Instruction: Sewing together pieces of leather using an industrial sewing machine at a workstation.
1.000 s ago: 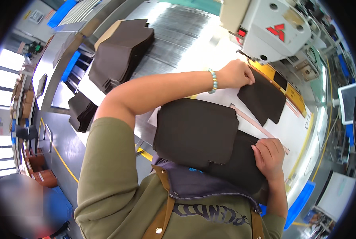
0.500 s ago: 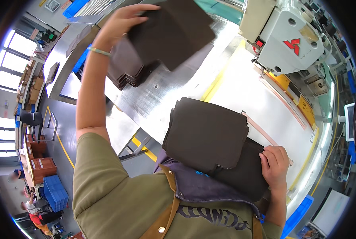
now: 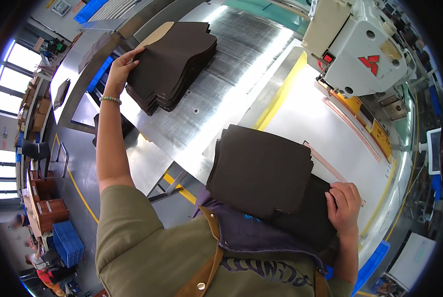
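My left hand (image 3: 129,64) is at the upper left, thumb and fingers closed on the left edge of the top dark sheet of a stack (image 3: 177,57) lying on the metal table (image 3: 231,59). A second dark stack (image 3: 258,171) lies near my body, overlapping dark pieces (image 3: 315,222) beneath it. My right hand (image 3: 345,205) is curled at the right edge of these pieces, beside a pale pink strip (image 3: 323,161); what its fingers hold is hidden.
A white sewing machine head (image 3: 360,54) stands upper right above a yellow jig plate (image 3: 380,133) and white work sheet (image 3: 291,119). At left are a side table (image 3: 73,79), chair (image 3: 38,151) and blue crates (image 3: 68,240), with people (image 3: 38,265) nearby.
My left hand has moved from beside the machine to the upper-left stack, carrying a dark sheet, which now lies on that stack. My right hand has stayed at the near pieces.
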`<state>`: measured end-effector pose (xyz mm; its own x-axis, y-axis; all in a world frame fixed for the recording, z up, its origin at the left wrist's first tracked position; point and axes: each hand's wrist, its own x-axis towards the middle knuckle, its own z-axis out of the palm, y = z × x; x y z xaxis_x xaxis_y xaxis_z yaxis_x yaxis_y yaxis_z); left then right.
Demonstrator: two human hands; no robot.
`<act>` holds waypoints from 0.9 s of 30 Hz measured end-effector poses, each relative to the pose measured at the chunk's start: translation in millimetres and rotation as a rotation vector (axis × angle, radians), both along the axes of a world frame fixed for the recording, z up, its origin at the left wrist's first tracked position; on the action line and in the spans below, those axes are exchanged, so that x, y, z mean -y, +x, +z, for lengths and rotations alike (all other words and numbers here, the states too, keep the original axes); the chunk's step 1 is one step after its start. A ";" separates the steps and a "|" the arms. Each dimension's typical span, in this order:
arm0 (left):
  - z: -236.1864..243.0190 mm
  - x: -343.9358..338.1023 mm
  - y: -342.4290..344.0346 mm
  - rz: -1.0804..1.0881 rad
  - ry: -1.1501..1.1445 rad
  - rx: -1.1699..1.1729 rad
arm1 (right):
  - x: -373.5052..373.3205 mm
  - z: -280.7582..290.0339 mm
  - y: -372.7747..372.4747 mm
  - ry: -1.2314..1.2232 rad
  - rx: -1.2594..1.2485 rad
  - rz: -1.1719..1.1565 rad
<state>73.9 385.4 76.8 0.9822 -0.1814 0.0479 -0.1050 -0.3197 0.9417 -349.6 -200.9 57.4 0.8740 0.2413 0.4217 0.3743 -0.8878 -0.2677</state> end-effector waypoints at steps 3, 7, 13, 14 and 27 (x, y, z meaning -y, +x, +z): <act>2.0 4.9 -7.6 -0.007 0.025 0.028 | -0.5 2.2 -0.4 -0.007 0.005 0.000; -5.1 1.1 -11.4 0.016 0.125 0.070 | 1.8 4.4 -4.8 -0.005 -0.002 -0.003; -12.6 -8.3 8.3 0.155 0.886 0.619 | 14.6 29.7 -7.4 0.212 -0.093 -0.017; -7.8 28.7 5.9 0.214 0.955 0.653 | 18.9 36.2 -11.9 0.257 -0.139 0.016; -10.8 116.2 20.0 -0.232 0.940 0.544 | 165.1 18.6 -44.0 0.720 -0.436 -0.645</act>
